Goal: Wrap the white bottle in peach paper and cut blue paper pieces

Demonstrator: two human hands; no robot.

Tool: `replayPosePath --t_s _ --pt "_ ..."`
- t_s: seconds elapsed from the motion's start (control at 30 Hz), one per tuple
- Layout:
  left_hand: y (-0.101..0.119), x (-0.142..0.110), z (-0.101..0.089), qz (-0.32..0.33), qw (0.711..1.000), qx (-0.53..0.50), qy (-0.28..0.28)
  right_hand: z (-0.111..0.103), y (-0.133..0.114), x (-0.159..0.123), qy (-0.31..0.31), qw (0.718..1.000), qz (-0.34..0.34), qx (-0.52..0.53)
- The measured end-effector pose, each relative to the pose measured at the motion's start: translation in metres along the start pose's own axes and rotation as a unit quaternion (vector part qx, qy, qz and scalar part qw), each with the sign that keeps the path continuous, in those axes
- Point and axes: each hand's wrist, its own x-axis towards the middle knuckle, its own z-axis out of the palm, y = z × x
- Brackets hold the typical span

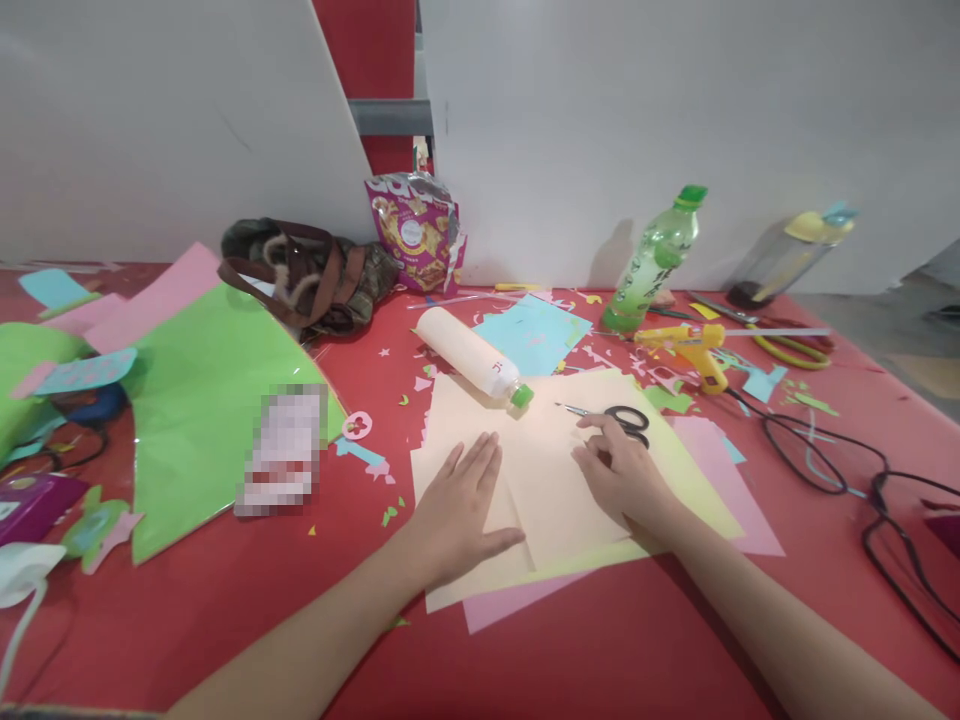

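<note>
My left hand (469, 510) lies flat, fingers stretched out and thumb apart, on a cream paper sheet (555, 480). Over the right part of the same paper, my right hand (619, 470) has its fingers loosely bent and apart, with nothing visible in it. Just beyond its fingers are black-handled scissors (628, 418), blades pointing left; whether a fingertip touches them I cannot tell. A bottle wrapped in cream paper (465, 348), with a green cap, lies on its side at the paper's far edge. Yellow and pink sheets (724, 480) stick out underneath.
At the back right stand a green drink bottle (660, 260) and a clear bottle (787, 255). A yellow glue gun (686, 350) lies before them, its black cable (795, 450) looping right. Left are a green sheet (202, 400), a bag (315, 275) and a snack pouch (416, 235).
</note>
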Motion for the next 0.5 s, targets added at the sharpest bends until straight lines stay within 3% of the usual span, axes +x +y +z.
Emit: replayPosePath --t_s 0.23,0.5 --pt "0.0016 -0.0018 0.0009 0.005 1.000 -0.001 -0.012 -0.0006 -0.0027 -0.0022 -0.021 0.999 -0.010 -0.025" --pt "0.0034 -0.0008 -0.0031 -0.006 1.000 -0.001 -0.030 -0.0041 -0.0014 -0.0035 -0.038 0.999 -0.030 0.019"
